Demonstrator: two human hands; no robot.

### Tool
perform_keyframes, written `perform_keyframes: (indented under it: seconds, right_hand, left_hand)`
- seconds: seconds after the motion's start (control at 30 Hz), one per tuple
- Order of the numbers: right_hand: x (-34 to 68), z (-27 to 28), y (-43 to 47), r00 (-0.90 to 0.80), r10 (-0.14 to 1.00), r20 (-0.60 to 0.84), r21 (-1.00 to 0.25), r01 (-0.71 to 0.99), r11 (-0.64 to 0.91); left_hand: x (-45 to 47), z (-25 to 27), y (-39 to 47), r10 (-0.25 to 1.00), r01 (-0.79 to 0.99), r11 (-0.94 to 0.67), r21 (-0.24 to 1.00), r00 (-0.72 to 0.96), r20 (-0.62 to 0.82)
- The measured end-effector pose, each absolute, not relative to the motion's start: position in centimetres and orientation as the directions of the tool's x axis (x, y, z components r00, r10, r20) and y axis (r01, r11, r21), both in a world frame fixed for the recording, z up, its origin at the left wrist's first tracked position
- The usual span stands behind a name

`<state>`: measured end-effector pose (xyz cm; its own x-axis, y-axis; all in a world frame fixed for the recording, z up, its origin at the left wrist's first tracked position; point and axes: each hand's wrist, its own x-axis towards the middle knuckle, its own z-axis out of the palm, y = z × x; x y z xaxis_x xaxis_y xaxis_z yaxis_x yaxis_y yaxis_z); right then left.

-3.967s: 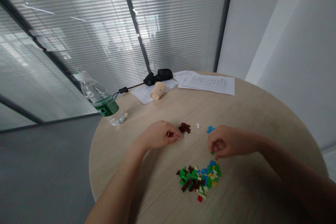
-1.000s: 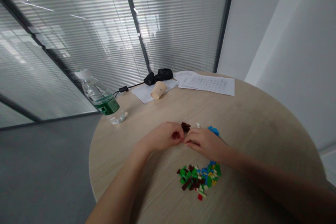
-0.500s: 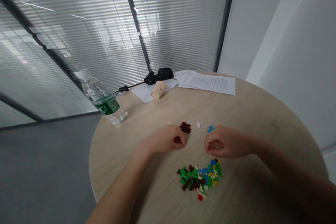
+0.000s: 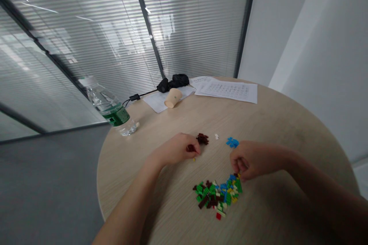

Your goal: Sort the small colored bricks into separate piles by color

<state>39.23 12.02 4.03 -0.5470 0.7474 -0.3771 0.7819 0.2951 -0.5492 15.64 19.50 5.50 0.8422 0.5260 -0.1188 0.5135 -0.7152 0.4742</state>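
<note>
A mixed pile of small building bricks (image 4: 212, 195), green, brown, blue, yellow, cream and red, lies on the round wooden table (image 4: 172, 218). My left hand (image 4: 178, 147) is curled closed left of it, with dark brown bricks (image 4: 190, 148) showing inside the fingers. A tiny yellow brick (image 4: 194, 159) is just below its fingertips. Beyond that hand sits a small heap of brown bricks (image 4: 202, 139). My right hand (image 4: 248, 159) has its fingers pinched at the pile's upper right edge; what they grip is hidden. Blue bricks (image 4: 232, 142) lie just past its knuckles.
A small white piece (image 4: 216, 136) lies between the brown and blue heaps. A water bottle (image 4: 110, 109) stands at the table's left edge. Farther back are a paper cup (image 4: 173, 98) on its side, printed sheets (image 4: 230, 91), and a black bundle (image 4: 178, 80) with a cable.
My right hand has moved down and slightly right to the pile's edge, uncovering more blue bricks. My left hand has shifted slightly left and up, and a yellow brick now shows below it.
</note>
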Motion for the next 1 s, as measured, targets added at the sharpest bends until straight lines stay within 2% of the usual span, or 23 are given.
perform_keyframes:
  seconds: [0.1,0.17,0.3,0.37,0.5,0.6,0.7,0.8,0.9,1.0]
  right_hand:
    - [39.3,3.9,12.0,-0.55,0.747,-0.373,-0.555,0.777,0.295]
    - [39.4,3.9,12.1,-0.566,0.762,-0.316,-0.556,0.761,0.335]
    - [38.9,3.9,12.5,-0.57,0.817,-0.081,-0.509,0.729,0.458]
    - [38.3,3.9,12.5,-0.543,0.838,0.05,-0.486,0.72,0.495]
    - [36.7,3.5,12.4,-0.464,0.844,0.27,-0.46,0.708,0.537]
    - [36.0,3.0,12.3,-0.438,0.816,0.378,-0.443,0.688,0.575]
    - [35.7,2.7,12.2,-0.428,0.802,0.417,-0.446,0.673,0.591]
    - [35.7,2.7,12.2,-0.422,0.802,0.423,-0.461,0.662,0.591]
    - [36.0,2.9,12.4,-0.416,0.81,0.413,-0.463,0.67,0.58]
    - [36.7,3.1,12.6,-0.473,0.803,0.362,-0.434,0.677,0.594]
  left_hand:
    - [15.7,5.5,19.5,0.51,0.52,-0.713,0.47,0.845,-0.161]
    - [15.8,5.4,19.4,0.495,0.507,-0.72,0.474,0.854,-0.161]
    - [16.0,5.1,19.4,0.489,0.488,-0.713,0.503,0.861,-0.142]
    - [16.1,5.0,19.3,0.508,0.486,-0.674,0.556,0.852,-0.128]
    - [16.4,4.9,18.8,0.572,0.442,-0.493,0.749,0.814,-0.104]
    - [16.8,4.7,18.4,0.579,0.351,-0.315,0.882,0.807,-0.115]
    - [17.3,4.4,18.1,0.551,0.287,-0.196,0.938,0.823,-0.136]
    - [17.5,4.4,17.9,0.547,0.262,-0.147,0.954,0.825,-0.142]
    - [17.1,4.9,18.0,0.594,0.335,-0.241,0.911,0.793,-0.135]
    - [16.2,5.6,18.7,0.645,0.486,-0.505,0.713,0.762,-0.062]
